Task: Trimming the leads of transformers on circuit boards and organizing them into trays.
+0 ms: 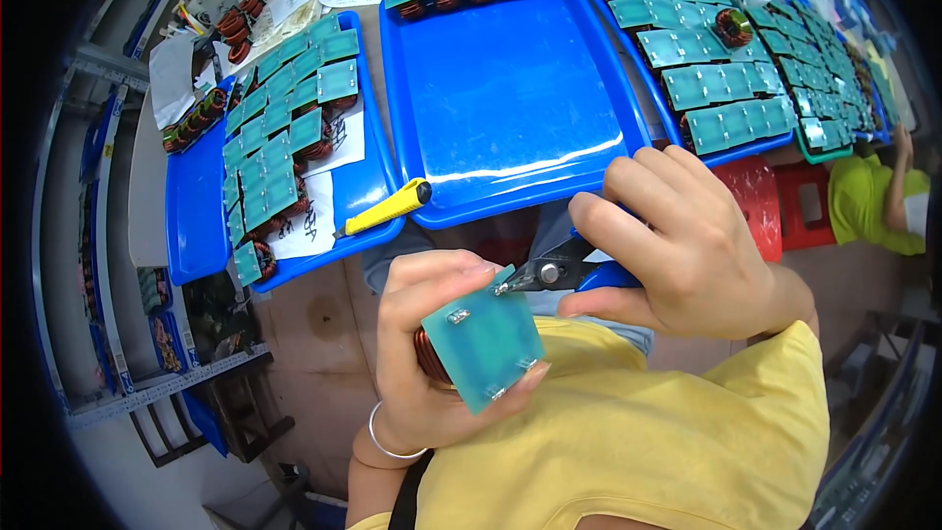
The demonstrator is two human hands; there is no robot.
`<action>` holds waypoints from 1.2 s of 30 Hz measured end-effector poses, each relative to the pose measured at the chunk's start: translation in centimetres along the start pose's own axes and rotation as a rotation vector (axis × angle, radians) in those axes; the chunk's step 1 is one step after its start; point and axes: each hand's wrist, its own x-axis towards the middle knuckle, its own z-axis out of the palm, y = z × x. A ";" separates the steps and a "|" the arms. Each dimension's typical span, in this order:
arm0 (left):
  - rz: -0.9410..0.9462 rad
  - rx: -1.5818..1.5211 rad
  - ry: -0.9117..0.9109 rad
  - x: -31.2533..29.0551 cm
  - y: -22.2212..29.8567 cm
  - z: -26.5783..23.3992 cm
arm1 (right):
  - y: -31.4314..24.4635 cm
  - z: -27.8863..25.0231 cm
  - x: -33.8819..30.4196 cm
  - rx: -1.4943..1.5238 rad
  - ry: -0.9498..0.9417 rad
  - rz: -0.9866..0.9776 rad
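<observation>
My left hand [412, 334] is closed round a copper-wound coil [430, 358] fixed to a square green circuit board [486, 339]. The board's face is turned up, with metal pins standing near its corners. In my right hand [687, 245] is a pair of cutting pliers [551, 273] with dark jaws and blue handles. Their jaw tips meet the pin at the board's upper corner. Part of the handles is hidden by my fingers. Just beyond my hands lies a blue tray [510, 98] with a row of similar boards along its far edge.
A yellow utility knife [388, 206] rests on the left tray's rim. That blue tray [339, 260] holds several boards and paper sheets. More boards fill the right tray [643, 88], with one loose coil [733, 27] on top. A red stool [800, 201] and another person [873, 201] are at right.
</observation>
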 end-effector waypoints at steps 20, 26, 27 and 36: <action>-0.253 -0.215 -0.023 -0.6 0.9 0.1 | 0.1 0.8 -1.4 0.152 0.010 0.052; -0.598 -0.831 0.089 -0.3 1.7 0.1 | -0.2 -1.4 -2.4 0.309 -0.153 0.099; -0.597 -0.829 0.092 -0.3 1.5 -0.1 | -0.1 -1.0 -2.6 0.310 -0.152 0.096; -0.632 -1.055 -0.019 -0.6 1.6 -0.6 | -1.2 -0.6 -0.8 0.437 -0.028 0.099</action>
